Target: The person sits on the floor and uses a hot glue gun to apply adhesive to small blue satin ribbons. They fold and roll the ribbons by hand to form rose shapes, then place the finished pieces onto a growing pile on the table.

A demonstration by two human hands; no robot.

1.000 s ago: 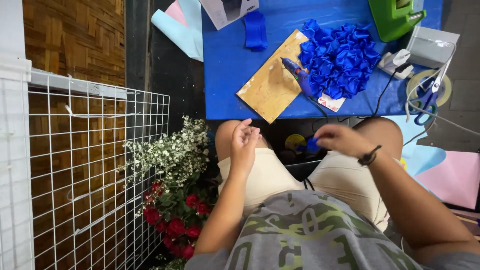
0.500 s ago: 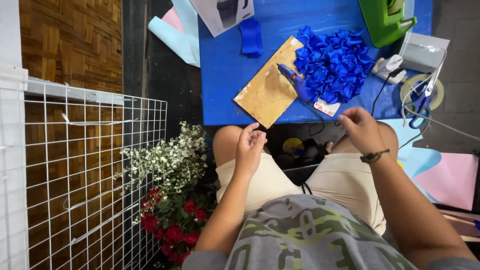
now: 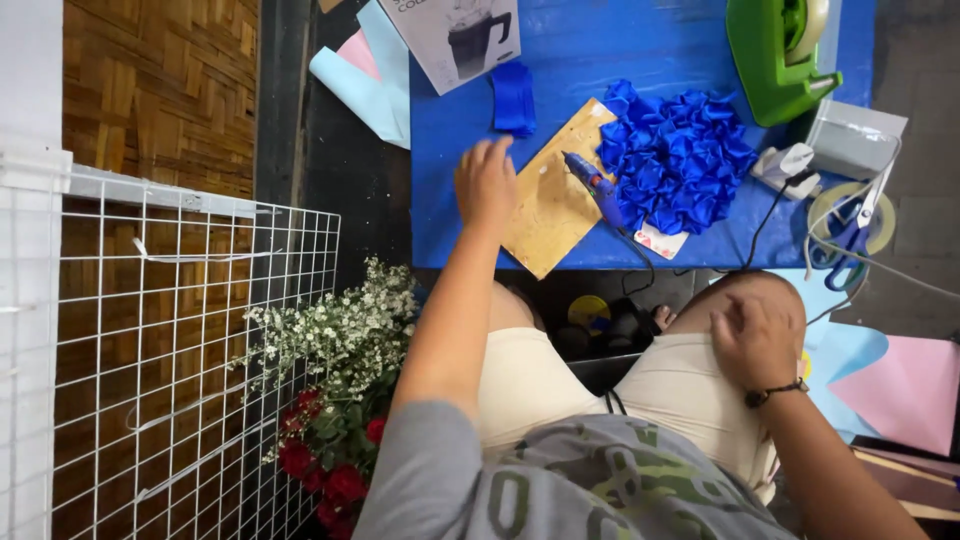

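My left hand (image 3: 485, 182) reaches out over the low blue table (image 3: 600, 40), fingers spread, hovering at the left corner of a brown cardboard piece (image 3: 553, 205) and just below a folded blue ribbon strip (image 3: 514, 97). It holds nothing. My right hand (image 3: 755, 342) rests flat on my right knee, empty, a dark band on its wrist. A blue glue gun (image 3: 595, 186) lies on the cardboard, beside a pile of blue ribbon roses (image 3: 678, 158).
A green tape dispenser (image 3: 783, 55) stands at the table's far right, with scissors (image 3: 850, 232) and a tape roll (image 3: 880, 215) beside it. Pastel paper sheets (image 3: 365, 70) lie at the left. A white wire grid (image 3: 180, 350) and a flower bunch (image 3: 335, 400) sit at my left.
My left hand has lifted off my knee and stretched forward over the table. My right hand has dropped from near the table's edge onto my right knee.
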